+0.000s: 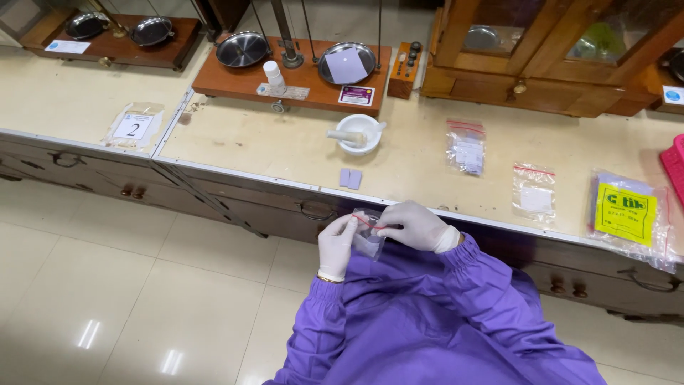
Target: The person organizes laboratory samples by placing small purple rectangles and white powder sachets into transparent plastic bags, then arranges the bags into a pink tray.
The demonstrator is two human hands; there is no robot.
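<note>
Left hand (336, 242) and right hand (413, 224) (both white-gloved) pinch closed on one small clear red-striped zip bag (368, 239); beyond them, two lilac paper squares (350, 178) lie on the beige worktop (285, 153).

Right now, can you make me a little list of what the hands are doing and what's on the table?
left hand: gloved, pinching one side of a small clear bag
right hand: gloved, pinching the bag's red-striped top
bag: held up between both hands, in front of the counter
white bowl: on the counter, a grinding stick resting in it
balance scale: behind the bowl, two metal pans
white bottle: upright on the scale's wooden base
</note>
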